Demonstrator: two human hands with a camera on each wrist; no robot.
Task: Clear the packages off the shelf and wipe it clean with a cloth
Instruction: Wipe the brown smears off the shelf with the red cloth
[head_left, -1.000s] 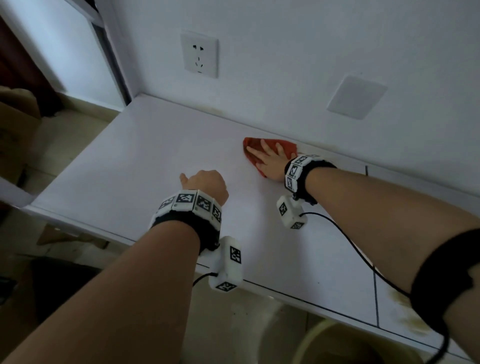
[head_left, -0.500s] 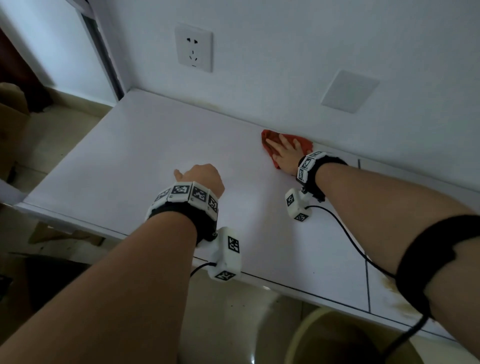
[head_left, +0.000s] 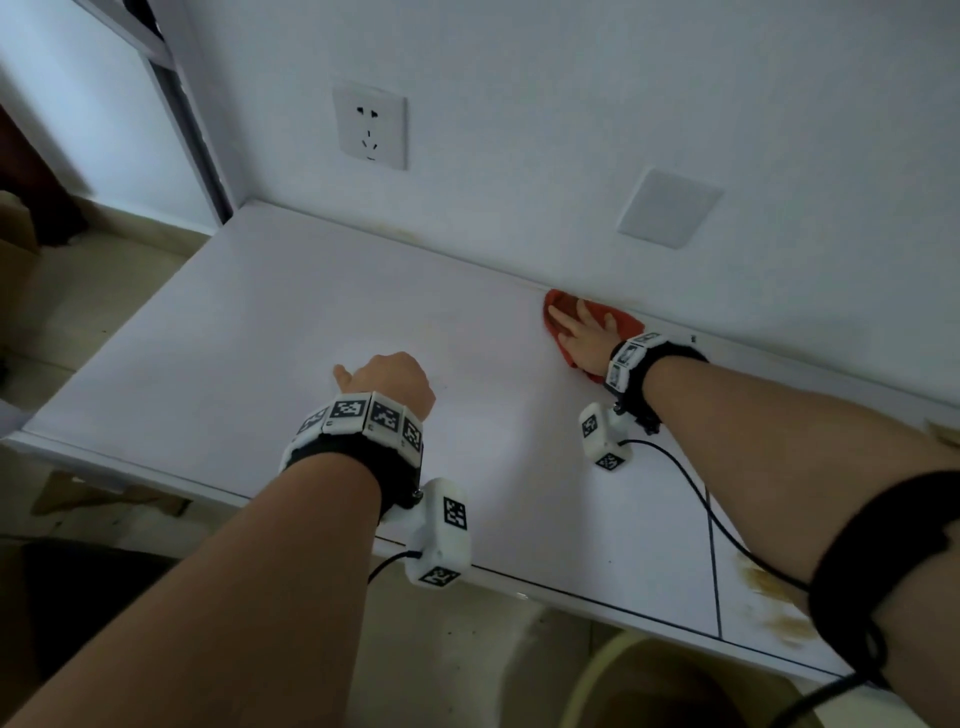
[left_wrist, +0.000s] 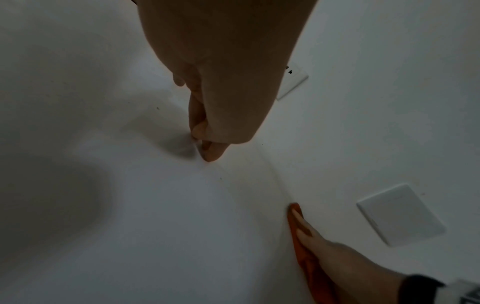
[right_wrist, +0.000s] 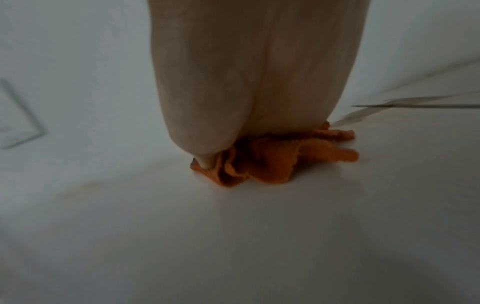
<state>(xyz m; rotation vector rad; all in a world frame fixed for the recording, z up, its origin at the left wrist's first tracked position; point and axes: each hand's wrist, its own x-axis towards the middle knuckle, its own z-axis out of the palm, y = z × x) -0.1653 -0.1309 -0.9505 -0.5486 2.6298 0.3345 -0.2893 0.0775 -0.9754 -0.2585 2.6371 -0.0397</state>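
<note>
The white shelf (head_left: 260, 338) runs along the wall, and no packages show on it. An orange-red cloth (head_left: 623, 319) lies at the shelf's back edge, against the wall. My right hand (head_left: 579, 332) presses flat on it with its fingers spread and straight. The right wrist view shows the palm (right_wrist: 246, 82) over the bunched cloth (right_wrist: 262, 162). My left hand (head_left: 387, 382) rests on the shelf's middle, curled into a fist with the thumb out, holding nothing. In the left wrist view its curled fingers (left_wrist: 207, 144) touch the surface, with the cloth (left_wrist: 302, 259) at lower right.
On the wall are a power socket (head_left: 370, 127) and a blank cover plate (head_left: 667, 208). A brown stain (head_left: 769, 597) marks the shelf's front right, past a seam (head_left: 714, 545). A pale bin rim (head_left: 597, 670) sits below the front edge. A cardboard box (head_left: 15, 249) stands on the floor at left.
My right hand has slid the cloth rightward along the wall, closer to the blank plate. The left fist has stayed in place on the shelf.
</note>
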